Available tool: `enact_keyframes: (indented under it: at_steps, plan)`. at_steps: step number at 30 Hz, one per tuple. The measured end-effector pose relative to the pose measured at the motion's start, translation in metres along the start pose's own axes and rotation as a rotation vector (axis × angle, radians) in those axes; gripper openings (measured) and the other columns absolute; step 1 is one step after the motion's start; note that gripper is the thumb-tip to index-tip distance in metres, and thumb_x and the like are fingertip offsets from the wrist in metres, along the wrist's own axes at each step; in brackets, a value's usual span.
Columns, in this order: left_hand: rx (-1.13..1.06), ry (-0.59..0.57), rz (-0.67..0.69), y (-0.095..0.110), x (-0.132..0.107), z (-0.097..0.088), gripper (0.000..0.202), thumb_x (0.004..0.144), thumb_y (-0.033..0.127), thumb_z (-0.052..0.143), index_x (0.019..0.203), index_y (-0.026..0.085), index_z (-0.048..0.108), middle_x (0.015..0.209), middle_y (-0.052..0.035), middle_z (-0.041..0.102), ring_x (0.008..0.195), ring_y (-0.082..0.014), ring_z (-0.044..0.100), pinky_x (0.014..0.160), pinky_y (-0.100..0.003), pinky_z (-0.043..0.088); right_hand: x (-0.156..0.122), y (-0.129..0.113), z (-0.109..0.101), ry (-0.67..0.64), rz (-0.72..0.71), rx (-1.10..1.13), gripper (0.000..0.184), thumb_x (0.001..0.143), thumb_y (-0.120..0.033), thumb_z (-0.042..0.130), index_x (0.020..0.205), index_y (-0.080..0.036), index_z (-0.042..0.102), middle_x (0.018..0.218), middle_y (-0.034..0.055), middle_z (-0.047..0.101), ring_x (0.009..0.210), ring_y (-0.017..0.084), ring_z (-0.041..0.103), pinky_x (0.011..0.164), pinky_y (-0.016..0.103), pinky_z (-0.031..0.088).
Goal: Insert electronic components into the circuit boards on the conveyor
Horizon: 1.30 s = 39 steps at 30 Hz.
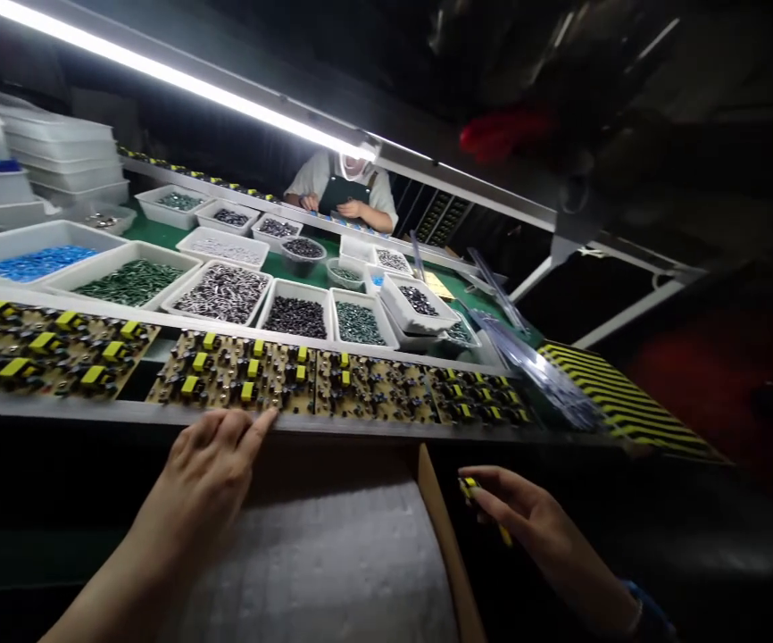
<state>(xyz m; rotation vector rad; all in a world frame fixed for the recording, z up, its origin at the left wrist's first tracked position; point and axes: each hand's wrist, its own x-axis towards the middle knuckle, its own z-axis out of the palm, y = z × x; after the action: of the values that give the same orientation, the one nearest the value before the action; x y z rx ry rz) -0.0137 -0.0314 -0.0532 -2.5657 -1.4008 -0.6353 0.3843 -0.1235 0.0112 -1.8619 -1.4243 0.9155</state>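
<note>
Circuit-board panels, four of them, lie in a row on a conveyor, each dotted with yellow-topped parts. At left, the left hand, fingers loosely spread, has one fingertip on the conveyor rail below the second panel. At right, the right hand pinches one yellow component between its fingers.

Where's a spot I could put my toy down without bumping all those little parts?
The white foam sheet in the cardboard box, between the left hand and the right hand, has room. A little green mat shows between the white trays. The circuit boards and those trays are crowded.
</note>
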Motion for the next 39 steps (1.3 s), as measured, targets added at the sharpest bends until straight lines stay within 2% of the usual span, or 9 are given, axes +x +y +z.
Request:
enact_keyframes:
  at_steps: [3, 6, 9, 13, 18, 21, 25, 30, 39]
  plan:
    - [-0.006, 0.002, 0.022, -0.007, -0.003, 0.001, 0.058, 0.095, 0.011, 0.044, 0.152, 0.021, 0.044, 0.124, -0.0117, 0.065, 0.12, -0.0341, 0.055, 0.099, -0.047, 0.041, -0.031, 0.044, -0.006, 0.139, 0.08, 0.022, 0.047, 0.083, -0.058, 0.076, 0.112, -0.021, 0.077, 0.103, 0.01, 0.08, 0.085, 0.027, 0.077, 0.076, 0.038, 0.067]
    - [-0.015, -0.021, 0.009, -0.012, -0.005, 0.002, 0.065, 0.1, 0.02, 0.04, 0.161, 0.036, 0.023, 0.128, -0.0075, 0.061, 0.121, -0.0337, 0.055, 0.101, -0.048, 0.042, -0.053, 0.072, 0.003, 0.185, 0.067, 0.045, 0.044, 0.084, -0.054, 0.077, 0.113, -0.02, 0.076, 0.111, 0.0113, 0.078, 0.1, 0.03, 0.076, 0.088, 0.04, 0.065]
    - [-0.01, -0.026, -0.064, -0.013, -0.004, 0.001, 0.067, 0.105, 0.028, 0.035, 0.159, 0.053, 0.006, 0.127, -0.0004, 0.058, 0.12, -0.0286, 0.056, 0.106, -0.047, 0.041, -0.065, 0.081, 0.014, 0.179, 0.003, -0.006, 0.036, 0.09, -0.048, 0.073, 0.115, -0.022, 0.074, 0.113, 0.0098, 0.077, 0.1, 0.027, 0.076, 0.088, 0.039, 0.065]
    - [-0.022, -0.053, -0.104, -0.012, -0.003, 0.0, 0.062, 0.106, 0.033, 0.033, 0.156, 0.06, 0.008, 0.127, 0.0026, 0.054, 0.118, -0.0252, 0.052, 0.109, -0.046, 0.039, -0.071, 0.08, 0.021, 0.213, -0.13, -0.166, 0.025, 0.096, -0.039, 0.067, 0.115, -0.025, 0.073, 0.109, 0.0078, 0.076, 0.093, 0.024, 0.075, 0.08, 0.036, 0.065]
    - [0.074, -0.113, -0.084, -0.023, -0.007, 0.005, 0.061, 0.105, 0.036, 0.034, 0.159, 0.054, 0.011, 0.129, -0.0019, 0.054, 0.121, -0.0293, 0.053, 0.107, -0.046, 0.041, -0.075, 0.083, 0.025, 0.262, -0.314, -0.281, 0.021, 0.097, -0.028, 0.066, 0.117, -0.026, 0.071, 0.107, 0.0054, 0.075, 0.096, 0.022, 0.073, 0.086, 0.034, 0.063]
    - [0.154, -0.145, -0.034, -0.028, -0.009, 0.008, 0.064, 0.102, 0.034, 0.039, 0.162, 0.044, 0.016, 0.128, -0.007, 0.057, 0.119, -0.0323, 0.056, 0.106, -0.046, 0.042, -0.076, 0.086, 0.027, 0.274, -0.355, -0.308, 0.024, 0.097, -0.026, 0.066, 0.121, -0.026, 0.069, 0.105, 0.0049, 0.074, 0.09, 0.019, 0.073, 0.081, 0.031, 0.063]
    - [0.163, -0.133, -0.047, -0.026, -0.007, 0.006, 0.063, 0.102, 0.032, 0.04, 0.162, 0.04, 0.022, 0.131, -0.0072, 0.058, 0.122, -0.0319, 0.055, 0.111, -0.046, 0.039, -0.077, 0.087, 0.03, 0.268, -0.367, -0.338, 0.024, 0.098, -0.025, 0.065, 0.122, -0.026, 0.069, 0.1, 0.0039, 0.073, 0.082, 0.018, 0.072, 0.076, 0.029, 0.062]
    - [0.157, -0.088, -0.074, -0.02, -0.006, 0.005, 0.062, 0.103, 0.033, 0.043, 0.16, 0.045, 0.022, 0.127, -0.0028, 0.059, 0.12, -0.0278, 0.057, 0.111, -0.042, 0.04, -0.075, 0.085, 0.029, 0.246, -0.366, -0.369, 0.021, 0.097, -0.023, 0.065, 0.118, -0.025, 0.07, 0.103, 0.0042, 0.074, 0.092, 0.02, 0.073, 0.082, 0.03, 0.062]
    - [0.163, -0.073, -0.081, -0.014, -0.003, -0.002, 0.063, 0.106, 0.034, 0.04, 0.16, 0.05, 0.013, 0.124, -0.0008, 0.058, 0.119, -0.0253, 0.057, 0.108, -0.042, 0.044, -0.068, 0.083, 0.019, 0.182, -0.431, -0.393, 0.019, 0.094, -0.021, 0.064, 0.112, -0.022, 0.072, 0.098, 0.0043, 0.075, 0.084, 0.018, 0.073, 0.077, 0.029, 0.061]
